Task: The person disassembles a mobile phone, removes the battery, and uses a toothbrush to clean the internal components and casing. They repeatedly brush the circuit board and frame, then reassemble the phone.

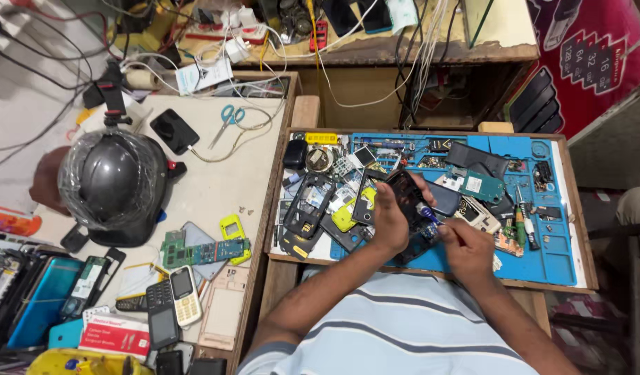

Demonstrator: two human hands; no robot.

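- Two bare hands were seen over the blue rubber work mat (556, 260), which lay in a shallow wooden tray (582, 229).
- One dark, flat, rectangular phone body (405, 193) was held above the middle of the mat, near its front edge.
- The phone body's long axis was tilted, running from upper left to lower right in the head view; its upper end pointed away from the person.
- One small blue-handled screwdriver (427, 214) was seen, its tip set against the phone body's right side and its shaft slanting down to the right.
- The left hand (389, 222) was closed around the lower left edge of the phone body, fingers curled up along its side.
- The right hand (466, 248) was pinched narrowly about the screwdriver's handle; how far the remaining fingers were curled could not be told.
- One green circuit board (482, 186) lay on the mat just right of the hands, and two upright green-handled tools (521, 223) stood side by side farther right.
- One empty black phone frame (307, 205) lay on the mat to the left of the hands.
- On the pale side table (216, 187) one glossy black helmet (112, 182), one pair of blue-handled scissors (228, 119) and one long green circuit board (205, 252) were counted.
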